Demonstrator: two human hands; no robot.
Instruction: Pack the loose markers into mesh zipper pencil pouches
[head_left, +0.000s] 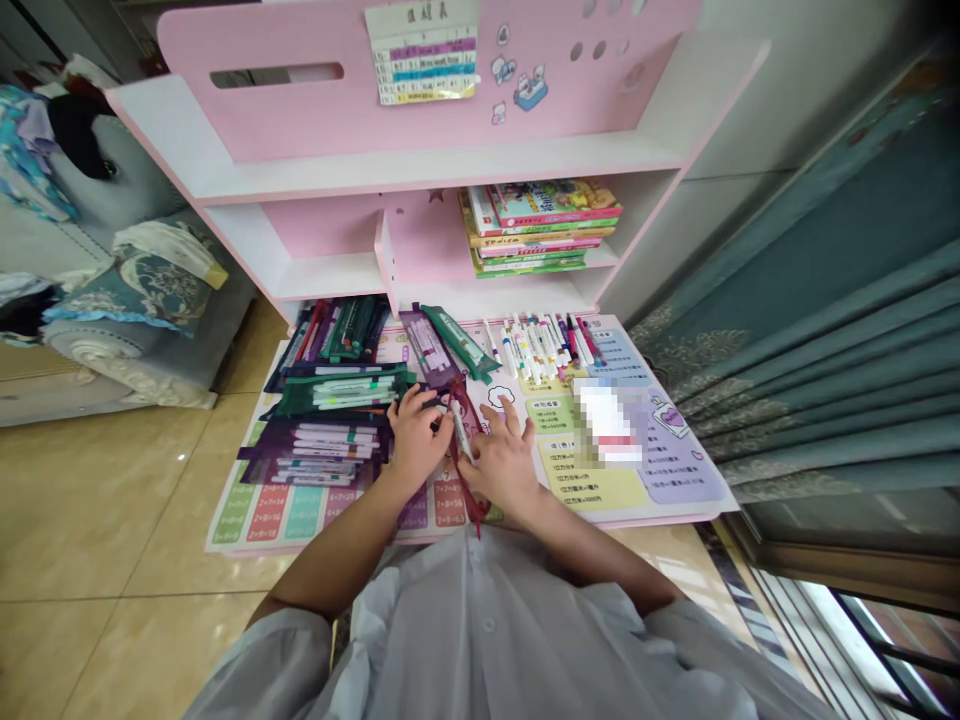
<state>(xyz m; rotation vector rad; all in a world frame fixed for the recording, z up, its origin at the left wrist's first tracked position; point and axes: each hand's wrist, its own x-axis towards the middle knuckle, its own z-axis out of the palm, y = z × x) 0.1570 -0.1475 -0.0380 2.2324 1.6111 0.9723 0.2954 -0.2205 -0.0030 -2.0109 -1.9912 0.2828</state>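
A dark red mesh pouch (pixel 471 500) lies on the desk in front of me, with a white marker (pixel 460 425) along it. My left hand (pixel 420 440) is on the pouch's left edge, its thumb and forefinger closed on the mesh by the marker. From the other side, my right hand (pixel 506 458) rests with fingers spread on the desk, its thumb touching the pouch near the marker's lower end. Beside my left hand are a green mesh pouch (pixel 352 392) and a purple mesh pouch (pixel 322 450), both filled with markers.
Loose markers (pixel 536 345) lie in a group at the back right. Farther back are another green pouch (pixel 457 340) and a purple pouch (pixel 426 342). A blurred white item (pixel 609 420) sits right of my hands. Books (pixel 540 225) are stacked on the pink shelf (pixel 420 165).
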